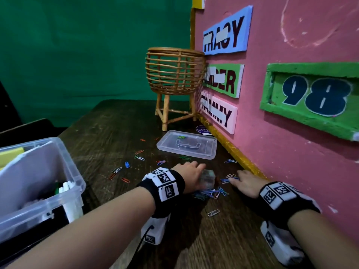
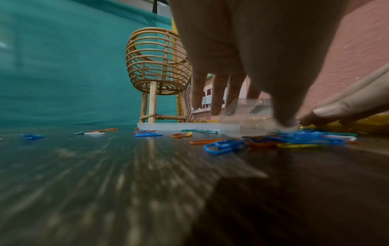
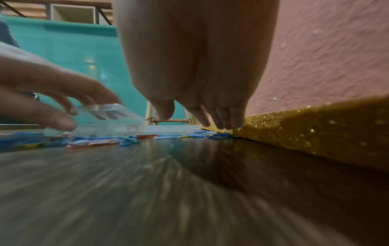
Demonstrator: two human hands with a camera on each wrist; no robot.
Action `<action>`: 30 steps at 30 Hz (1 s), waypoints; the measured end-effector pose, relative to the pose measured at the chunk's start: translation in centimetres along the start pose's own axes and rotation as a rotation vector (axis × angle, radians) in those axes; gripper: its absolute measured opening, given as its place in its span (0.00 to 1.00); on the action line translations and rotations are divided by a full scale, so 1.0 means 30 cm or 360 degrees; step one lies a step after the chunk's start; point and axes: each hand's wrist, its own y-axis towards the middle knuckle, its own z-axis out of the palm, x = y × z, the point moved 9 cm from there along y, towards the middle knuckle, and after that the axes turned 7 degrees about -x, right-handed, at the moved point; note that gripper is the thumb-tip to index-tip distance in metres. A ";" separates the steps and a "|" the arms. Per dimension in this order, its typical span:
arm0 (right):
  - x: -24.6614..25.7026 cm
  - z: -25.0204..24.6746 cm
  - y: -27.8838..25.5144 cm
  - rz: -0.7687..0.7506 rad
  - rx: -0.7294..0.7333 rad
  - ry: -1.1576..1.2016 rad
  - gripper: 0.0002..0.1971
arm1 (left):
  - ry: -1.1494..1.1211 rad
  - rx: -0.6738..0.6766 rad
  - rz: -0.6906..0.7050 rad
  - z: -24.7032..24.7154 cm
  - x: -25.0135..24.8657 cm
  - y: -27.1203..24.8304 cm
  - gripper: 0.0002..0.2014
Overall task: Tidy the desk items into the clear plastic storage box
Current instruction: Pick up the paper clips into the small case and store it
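Coloured paper clips lie heaped and scattered on the dark wooden desk. My left hand grips a small clear plastic case tipped down onto the heap; in the left wrist view the thumb and fingers of that left hand wrap the small case above the clips. My right hand lies with straight fingers touching blue clips by the gold strip; the right wrist view shows the right hand fingertips down on the desk. The clear storage box stands at the left, holding several items.
A clear flat lid lies beyond the hands with a green clip on it. A rattan basket stand is at the back. A pink board with a gold glitter strip walls the right side.
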 end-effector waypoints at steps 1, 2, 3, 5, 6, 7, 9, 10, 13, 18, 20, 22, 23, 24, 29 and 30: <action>-0.006 0.006 0.011 0.0037 0.0025 -0.0006 0.34 | 0.0062 0.0001 0.0005 0.002 0.005 0.005 0.30; -0.011 0.012 0.020 0.0072 0.0054 -0.0010 0.35 | 0.0105 -0.0003 0.0010 0.005 0.011 0.010 0.27; -0.015 0.019 0.023 0.0101 0.0089 -0.0027 0.35 | 0.0130 -0.0004 0.0009 0.004 0.018 0.012 0.25; -0.011 0.032 0.020 0.0120 0.0170 -0.0083 0.36 | 0.0159 -0.0008 -0.0006 -0.001 0.039 0.015 0.25; -0.002 0.038 0.015 0.0101 0.0209 -0.0104 0.35 | 0.0167 -0.0021 -0.0017 -0.006 0.052 0.015 0.24; 0.014 0.043 0.008 0.0055 0.0244 -0.0091 0.35 | 0.0161 -0.0040 -0.0026 -0.013 0.063 0.016 0.24; 0.071 0.053 -0.009 -0.0105 0.0320 0.0062 0.33 | 0.0107 -0.0079 -0.0054 -0.020 0.086 0.012 0.24; 0.104 0.054 -0.018 -0.0196 0.0347 0.0164 0.33 | 0.0063 -0.0084 -0.0072 -0.016 0.096 0.010 0.25; 0.162 0.030 -0.018 -0.0291 0.0273 0.0395 0.30 | -0.0065 0.0001 -0.0109 0.018 0.115 0.005 0.26; 0.089 -0.030 0.058 -0.0095 -0.0068 0.0347 0.25 | -0.0095 -0.0173 -0.0180 -0.016 0.155 0.006 0.24; 0.054 -0.039 0.093 0.0000 -0.0143 0.0326 0.20 | -0.0048 -0.0396 -0.0219 -0.065 0.195 0.000 0.24; 0.045 -0.045 0.119 0.0049 -0.0169 0.0256 0.19 | -0.0024 -0.0553 -0.0287 -0.098 0.245 -0.007 0.24; 0.047 -0.052 0.131 0.0049 -0.0189 0.0216 0.21 | -0.0036 -0.0610 -0.0329 -0.112 0.264 -0.011 0.24; 0.047 -0.060 0.141 0.0060 -0.0201 0.0178 0.22 | -0.0050 -0.0658 -0.0356 -0.121 0.275 -0.012 0.24; 0.055 -0.077 0.204 0.0086 -0.0183 0.0170 0.20 | -0.0066 -0.0809 -0.0317 -0.149 0.266 -0.012 0.23; 0.059 -0.074 0.208 0.0095 -0.0147 0.0154 0.21 | -0.0083 -0.0814 -0.0317 -0.148 0.270 -0.012 0.23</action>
